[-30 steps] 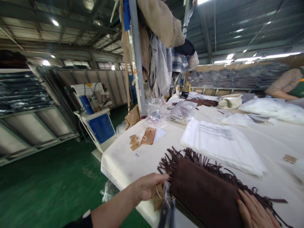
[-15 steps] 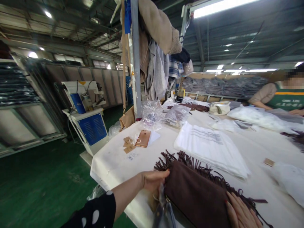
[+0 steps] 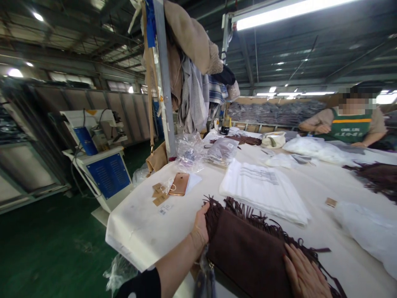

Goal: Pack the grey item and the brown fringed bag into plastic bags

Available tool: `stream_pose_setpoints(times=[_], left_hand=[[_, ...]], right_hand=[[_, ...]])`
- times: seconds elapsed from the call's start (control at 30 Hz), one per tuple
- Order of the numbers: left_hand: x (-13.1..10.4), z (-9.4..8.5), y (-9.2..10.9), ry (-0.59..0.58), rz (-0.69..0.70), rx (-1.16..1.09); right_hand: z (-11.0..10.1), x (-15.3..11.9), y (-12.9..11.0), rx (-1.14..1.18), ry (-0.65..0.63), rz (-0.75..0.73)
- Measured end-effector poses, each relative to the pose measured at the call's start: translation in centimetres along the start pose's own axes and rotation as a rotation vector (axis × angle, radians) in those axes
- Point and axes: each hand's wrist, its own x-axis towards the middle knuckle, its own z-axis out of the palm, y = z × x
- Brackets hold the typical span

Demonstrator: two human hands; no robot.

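Note:
A dark brown fringed bag (image 3: pixel 248 252) lies in front of me on the cloth-covered table (image 3: pixel 136 223), its long fringe (image 3: pixel 263 219) along the far side. A zip edge with a small metal part shows at its near left. My left hand (image 3: pixel 201 225) is closed round the fringe at the bag's left end; its fingers are mostly hidden there. Flat on the right part of the bag rests my right hand (image 3: pixel 305 273), fingers stretched out. Blurred grey strap-like pieces (image 3: pixel 204 279) hang below my left wrist; I cannot tell what they are.
Beyond the bag lies a folded white cloth (image 3: pixel 263 190). A phone (image 3: pixel 179 184) and cardboard tags (image 3: pixel 159 194) are at the left. Plastic-wrapped goods (image 3: pixel 221 151) and white plastic bags (image 3: pixel 369 227) cover other spots. Across the table sits a person in a green apron (image 3: pixel 350 126).
My left hand has shifted from the bag's left edge up to the fringe at its far left corner. My right hand stays flat on the bag. The view has turned right.

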Motion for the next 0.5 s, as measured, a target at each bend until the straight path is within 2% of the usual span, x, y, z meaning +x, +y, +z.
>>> stream_pose_setpoints(times=[0.07,0.13,0.27,0.3,0.37,0.5], left_hand=[[-0.7,1.0,0.4,0.006,0.047,0.098],[-1.5,2.5,0.2,-0.018,0.118,0.342],[-2.6,5.5,-2.1,-0.151,0.249,1.369],[-2.6,6.1,-2.7,-0.172,0.27,1.535],[-2.6,7.2,-3.8,-0.186,0.303,1.636],[-2.8,8.8,-4.9,-0.217,0.341,1.638]], right_hand=[[0.0,0.3,-0.4,0.061,0.01,0.066],[-0.1,0.7,-0.8,0.108,0.019,0.13],[-0.7,1.5,-1.2,0.055,0.049,0.131],[-1.0,1.7,-1.3,0.033,0.065,0.115],[-1.4,1.8,-1.4,0.014,0.089,0.097],[-0.9,1.6,-1.7,0.056,0.09,0.144]])
